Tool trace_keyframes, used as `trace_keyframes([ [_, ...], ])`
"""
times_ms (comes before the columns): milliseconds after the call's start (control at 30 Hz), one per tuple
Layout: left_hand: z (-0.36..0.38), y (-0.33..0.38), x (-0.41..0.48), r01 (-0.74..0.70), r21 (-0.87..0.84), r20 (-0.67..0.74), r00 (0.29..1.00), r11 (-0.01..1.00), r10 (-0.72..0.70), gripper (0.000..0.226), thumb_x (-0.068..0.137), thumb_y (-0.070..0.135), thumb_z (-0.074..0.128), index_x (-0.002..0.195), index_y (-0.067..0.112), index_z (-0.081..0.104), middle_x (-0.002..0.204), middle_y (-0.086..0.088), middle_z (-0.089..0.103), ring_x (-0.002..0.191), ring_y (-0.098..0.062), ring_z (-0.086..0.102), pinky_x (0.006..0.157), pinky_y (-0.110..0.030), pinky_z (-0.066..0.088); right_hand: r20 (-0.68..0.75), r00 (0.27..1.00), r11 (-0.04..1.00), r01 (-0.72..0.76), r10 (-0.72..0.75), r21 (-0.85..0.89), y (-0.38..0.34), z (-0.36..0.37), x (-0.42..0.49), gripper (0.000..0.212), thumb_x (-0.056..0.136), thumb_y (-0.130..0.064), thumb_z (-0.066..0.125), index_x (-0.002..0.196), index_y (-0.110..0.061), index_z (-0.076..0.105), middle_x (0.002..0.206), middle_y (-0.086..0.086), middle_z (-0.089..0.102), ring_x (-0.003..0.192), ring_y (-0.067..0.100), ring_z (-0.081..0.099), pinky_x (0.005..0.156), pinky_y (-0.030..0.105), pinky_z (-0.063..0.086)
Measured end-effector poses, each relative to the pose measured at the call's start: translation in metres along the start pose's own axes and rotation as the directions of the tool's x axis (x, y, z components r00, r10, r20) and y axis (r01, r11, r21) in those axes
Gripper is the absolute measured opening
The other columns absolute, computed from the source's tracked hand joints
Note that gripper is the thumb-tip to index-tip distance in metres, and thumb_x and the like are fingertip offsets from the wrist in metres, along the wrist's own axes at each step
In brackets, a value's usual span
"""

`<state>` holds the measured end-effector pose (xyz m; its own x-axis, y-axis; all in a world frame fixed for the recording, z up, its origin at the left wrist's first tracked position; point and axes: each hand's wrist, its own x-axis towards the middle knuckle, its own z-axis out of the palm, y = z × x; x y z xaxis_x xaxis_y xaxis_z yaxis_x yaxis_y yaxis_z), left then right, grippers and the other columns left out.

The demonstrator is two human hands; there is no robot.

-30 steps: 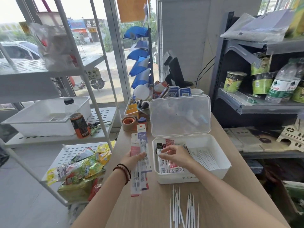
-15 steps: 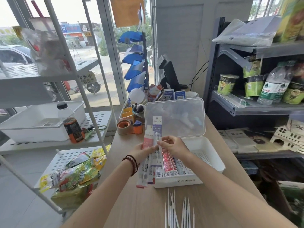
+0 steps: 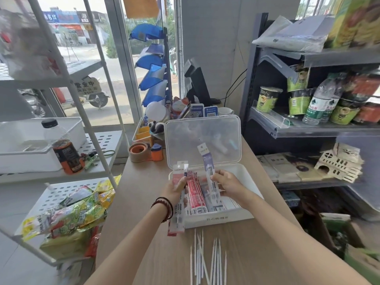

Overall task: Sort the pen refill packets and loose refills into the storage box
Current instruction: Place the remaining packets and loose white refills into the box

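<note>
Gripping pink packets (image 3: 178, 217) in left hand (image 3: 174, 189), frame centre; right hand (image 3: 228, 185) pinches purple packet (image 3: 208, 167) upright over storage box (image 3: 218, 220). Loose refills (image 3: 205, 260) on table (image 3: 144, 202), bottom centre. Packet print illegible; sign (image 3: 84, 85) upper left: 营业中.

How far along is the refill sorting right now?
Done: red packets lie in the storage box. In hand: the right hand holds a purple packet over the box, the left hand grips pink packets at its left edge. Left: those, plus loose refills on the table.
</note>
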<state>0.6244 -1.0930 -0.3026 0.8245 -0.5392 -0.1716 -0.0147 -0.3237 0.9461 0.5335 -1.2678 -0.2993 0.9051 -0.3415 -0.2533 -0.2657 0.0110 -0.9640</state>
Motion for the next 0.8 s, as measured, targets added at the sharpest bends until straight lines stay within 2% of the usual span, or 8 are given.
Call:
trace_keyframes([
  [133, -0.001, 0.008, 0.000, 0.051, -0.135, 0.027, 0.999, 0.989, -0.048, 0.016, 0.100, 0.019, 0.035, 0.105, 0.007, 0.043, 0.072, -0.003, 0.051, 0.050, -0.015, 0.048, 0.041, -0.025, 0.046, -0.149, 0.986, 0.960, 0.029, -0.073, -0.277, 0.013, -0.004, -0.003, 0.013, 0.090, -0.027, 0.063, 0.088, -0.018, 0.053, 0.089, 0.001, 0.063, 0.075, 0.014, 0.058, 0.065, 0.028, 0.046],
  [200, 0.000, 0.010, 0.002, 0.075, -0.113, 0.048, 0.996, 0.991, -0.070, 0.010, 0.097, 0.013, 0.035, 0.100, 0.007, 0.042, 0.075, -0.005, 0.052, 0.049, -0.016, 0.048, 0.047, -0.028, 0.044, -0.176, 0.979, 0.938, 0.035, -0.101, -0.345, 0.023, -0.003, -0.004, 0.015, 0.088, -0.026, 0.067, 0.087, -0.019, 0.054, 0.087, -0.004, 0.060, 0.076, 0.012, 0.056, 0.064, 0.025, 0.046],
  [267, 0.001, 0.011, 0.003, 0.074, -0.095, 0.075, 0.995, 0.993, -0.067, 0.008, 0.096, 0.010, 0.038, 0.103, 0.011, 0.042, 0.085, -0.010, 0.054, 0.057, -0.019, 0.050, 0.059, -0.034, 0.047, -0.181, 0.977, 0.912, 0.026, -0.110, -0.410, 0.031, -0.002, -0.004, 0.019, 0.086, -0.030, 0.071, 0.090, -0.018, 0.058, 0.093, -0.006, 0.061, 0.084, 0.013, 0.059, 0.064, 0.020, 0.047],
  [367, 0.003, 0.008, 0.005, 0.062, -0.102, 0.095, 0.994, 0.993, -0.052, 0.018, 0.095, 0.012, 0.043, 0.113, 0.014, 0.041, 0.088, -0.011, 0.058, 0.064, -0.021, 0.055, 0.066, -0.038, 0.051, -0.205, 0.969, 0.894, 0.031, -0.135, -0.446, 0.035, 0.000, -0.002, 0.026, 0.082, -0.033, 0.076, 0.095, -0.016, 0.061, 0.097, -0.006, 0.064, 0.090, 0.011, 0.060, 0.067, 0.017, 0.046],
  [500, 0.007, -0.001, 0.007, 0.041, -0.137, 0.059, 0.998, 0.990, -0.033, 0.026, 0.095, 0.021, 0.050, 0.119, 0.014, 0.046, 0.099, -0.012, 0.066, 0.079, -0.023, 0.064, 0.079, -0.043, 0.054, -0.225, 0.964, 0.886, 0.023, -0.142, -0.463, 0.037, 0.000, -0.001, 0.036, 0.077, -0.036, 0.080, 0.100, -0.018, 0.059, 0.098, -0.009, 0.062, 0.085, 0.004, 0.059, 0.068, 0.014, 0.044],
  [600, 0.005, -0.008, 0.009, 0.019, -0.161, 0.058, 0.998, 0.987, -0.010, 0.016, 0.094, 0.031, 0.053, 0.109, 0.032, 0.049, 0.108, -0.012, 0.067, 0.095, -0.028, 0.067, 0.089, -0.050, 0.052, -0.308, 0.943, 0.873, -0.039, -0.129, -0.487, 0.040, -0.001, 0.004, 0.047, 0.070, -0.041, 0.084, 0.101, -0.018, 0.056, 0.097, -0.009, 0.061, 0.089, 0.009, 0.059, 0.075, 0.021, 0.046],
  [700, 0.004, -0.015, 0.010, -0.018, -0.198, 0.042, 0.999, 0.980, 0.026, 0.017, 0.093, 0.035, 0.052, 0.110, 0.036, 0.049, 0.102, -0.006, 0.069, 0.087, -0.023, 0.069, 0.084, -0.048, 0.055, -0.314, 0.944, 0.863, -0.074, -0.101, -0.500, 0.043, 0.002, 0.010, 0.046, 0.071, -0.040, 0.083, 0.100, -0.019, 0.054, 0.096, -0.008, 0.058, 0.091, 0.010, 0.057, 0.076, 0.023, 0.044],
  [800, 0.006, -0.017, 0.007, -0.052, -0.196, 0.015, 0.998, 0.979, 0.056, 0.024, 0.096, 0.035, 0.046, 0.118, 0.026, 0.048, 0.093, 0.000, 0.068, 0.072, -0.012, 0.068, 0.067, -0.032, 0.057, -0.279, 0.956, 0.852, -0.070, -0.092, -0.519, 0.043, 0.002, 0.015, 0.041, 0.071, -0.041, 0.083, 0.096, -0.022, 0.056, 0.094, -0.010, 0.059, 0.090, 0.009, 0.058, 0.077, 0.023, 0.045],
])
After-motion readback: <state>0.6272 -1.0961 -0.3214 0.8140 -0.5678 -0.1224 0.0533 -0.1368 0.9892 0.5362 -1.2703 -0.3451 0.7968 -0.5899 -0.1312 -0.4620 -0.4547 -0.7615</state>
